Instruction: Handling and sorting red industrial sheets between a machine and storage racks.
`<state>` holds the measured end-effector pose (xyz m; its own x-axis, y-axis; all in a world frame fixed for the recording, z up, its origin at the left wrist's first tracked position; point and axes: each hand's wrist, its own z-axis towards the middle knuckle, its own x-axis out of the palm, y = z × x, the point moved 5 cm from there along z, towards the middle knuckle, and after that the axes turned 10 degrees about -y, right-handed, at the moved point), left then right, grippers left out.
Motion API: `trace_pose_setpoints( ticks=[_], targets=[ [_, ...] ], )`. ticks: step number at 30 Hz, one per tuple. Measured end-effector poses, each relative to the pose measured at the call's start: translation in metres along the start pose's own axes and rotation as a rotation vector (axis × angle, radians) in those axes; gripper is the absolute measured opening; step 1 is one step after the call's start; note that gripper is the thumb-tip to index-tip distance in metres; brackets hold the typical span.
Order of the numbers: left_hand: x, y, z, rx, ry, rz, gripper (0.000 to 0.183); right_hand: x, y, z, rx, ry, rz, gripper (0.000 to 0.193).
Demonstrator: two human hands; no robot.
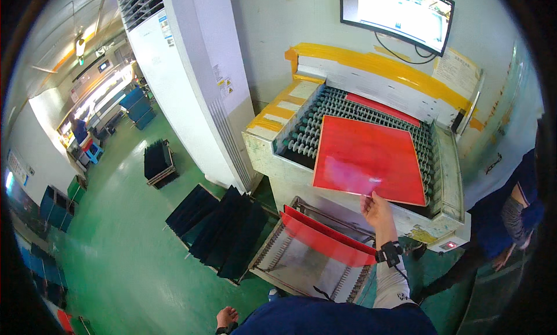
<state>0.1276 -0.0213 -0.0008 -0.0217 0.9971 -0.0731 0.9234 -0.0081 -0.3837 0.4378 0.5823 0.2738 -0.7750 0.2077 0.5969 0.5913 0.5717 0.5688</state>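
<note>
- At four o'clock from the middle of the view, the right hand (377, 210) is pinching the near edge of a red panel (368, 155).
- That panel is lying at three o'clock, covering part of the rollers (301, 126) of a pale machine (348, 198), its near edge reaching over the front; whether it is touching the rollers all along, I cannot tell.
- At two o'clock, a red strip (383, 107) is showing on the rollers beyond it.
- At half past six, the left hand (227, 317) is hanging well apart from the panel, fingers curling in; whether it is holding anything, I cannot tell.
- A black band (389, 254) is circling the right wrist, above a white sleeve (391, 285).
- At five o'clock, a rack (307, 274) is holding upright red sheets (328, 239), just below the machine.
- At seven o'clock, dark sheets (226, 236) are leaning in a group beside the rack.
- At ten o'clock, a white cabinet (185, 91) is standing on the green floor (127, 242).
- At one o'clock, a screen (400, 15) is glowing on the wall.
- Near four o'clock, a co-worker (499, 207) in dark clothes is standing beside the machine.
</note>
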Motion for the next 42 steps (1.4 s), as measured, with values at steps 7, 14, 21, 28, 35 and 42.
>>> trace_pose_setpoints(
  ticks=[7,14,21,28,35,42],
  targets=[
    [-0.014,0.000,0.061,-0.054,0.188,0.017,0.016,0.023,0.014,0.021,-0.047,0.047,0.016,0.026],
    [-0.034,-0.002,0.112,-0.111,0.260,0.024,0.032,0.051,0.012,0.016,0.032,0.127,0.036,0.029],
    [-0.025,-0.006,0.109,0.110,0.181,0.156,0.035,0.046,0.012,0.021,0.068,0.159,-0.236,0.030],
    [-0.021,-0.007,0.100,0.169,0.494,0.130,0.018,0.068,0.013,0.001,-0.299,0.162,-0.557,0.031],
    [-0.008,-0.001,0.061,0.018,0.215,-0.044,0.015,0.089,0.032,-0.016,-1.518,-0.164,-1.630,0.034],
    [-0.024,0.008,0.049,0.031,0.200,-0.068,0.015,0.093,0.030,0.025,-1.363,-0.216,-1.787,0.042]
  ],
)
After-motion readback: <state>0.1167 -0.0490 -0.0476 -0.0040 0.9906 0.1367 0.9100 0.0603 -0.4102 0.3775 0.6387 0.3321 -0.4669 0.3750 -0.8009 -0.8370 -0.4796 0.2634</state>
